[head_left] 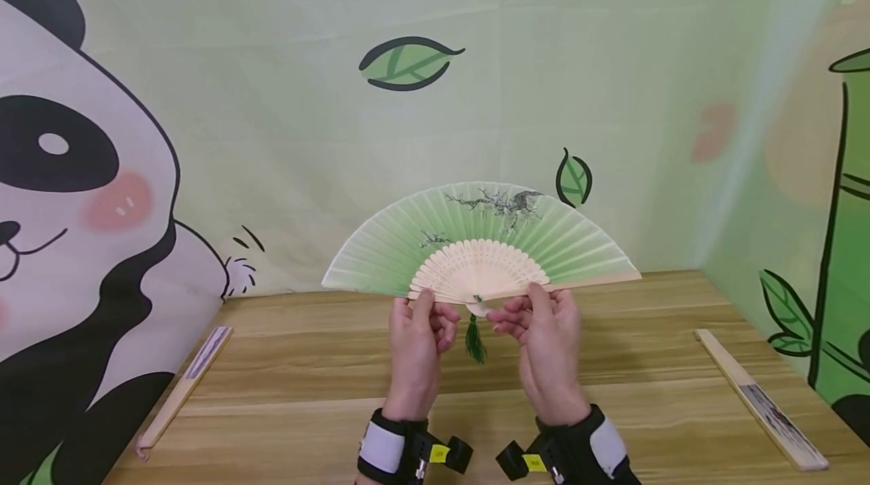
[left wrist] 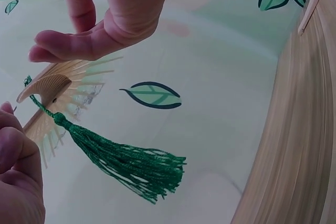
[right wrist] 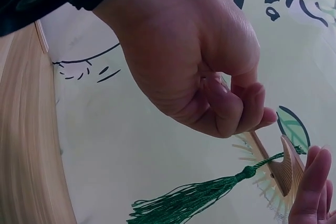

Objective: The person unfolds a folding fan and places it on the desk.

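Observation:
A green folding fan (head_left: 476, 243) is spread wide in front of me, with pale wooden ribs and a dark blossom branch on its leaf. My left hand (head_left: 418, 349) pinches its lower left edge, thumb on the near side. On the lower right edge, my right hand (head_left: 552, 353) grips in the same way. Between the two hands a green tassel (head_left: 474, 340) dangles from the pivot. In the left wrist view the tassel (left wrist: 121, 156) hangs close to the camera. The right wrist view has the left hand (right wrist: 184, 51) large, and the right hand's fingers (right wrist: 312, 182) low at the edge.
Two folded fans lie on the wooden table (head_left: 306, 394), one folded fan (head_left: 186, 387) at the left edge, another folded fan (head_left: 761, 398) at the right. Behind stands a pale green backdrop (head_left: 476, 115) printed with leaves, a panda (head_left: 75, 205) and bamboo.

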Action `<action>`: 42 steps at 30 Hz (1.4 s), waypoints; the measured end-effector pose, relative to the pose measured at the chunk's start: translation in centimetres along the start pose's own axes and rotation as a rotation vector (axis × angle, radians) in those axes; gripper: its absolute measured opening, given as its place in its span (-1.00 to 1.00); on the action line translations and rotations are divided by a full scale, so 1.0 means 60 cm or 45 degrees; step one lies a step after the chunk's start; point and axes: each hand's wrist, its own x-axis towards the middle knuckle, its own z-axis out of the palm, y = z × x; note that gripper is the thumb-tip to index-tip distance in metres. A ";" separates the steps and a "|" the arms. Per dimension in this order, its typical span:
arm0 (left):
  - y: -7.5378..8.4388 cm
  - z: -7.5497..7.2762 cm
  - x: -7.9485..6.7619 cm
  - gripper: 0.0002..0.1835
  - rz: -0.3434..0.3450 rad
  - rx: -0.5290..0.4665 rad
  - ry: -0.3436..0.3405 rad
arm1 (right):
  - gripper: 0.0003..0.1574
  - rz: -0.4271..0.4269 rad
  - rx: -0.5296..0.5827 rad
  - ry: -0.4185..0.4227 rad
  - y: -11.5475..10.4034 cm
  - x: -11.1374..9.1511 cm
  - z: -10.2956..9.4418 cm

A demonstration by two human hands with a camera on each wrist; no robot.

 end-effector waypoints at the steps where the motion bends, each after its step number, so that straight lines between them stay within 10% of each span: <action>1: 0.000 0.001 -0.001 -0.85 0.004 -0.001 0.004 | -0.81 -0.005 0.004 0.005 0.000 0.000 0.001; 28: -0.016 0.010 -0.004 -0.69 0.060 -0.094 -0.037 | -0.82 -0.038 0.084 0.073 0.012 0.003 0.000; 42: -0.061 0.043 -0.008 -0.76 -0.080 -0.217 -0.006 | -0.84 -0.067 0.006 0.183 0.014 0.036 -0.042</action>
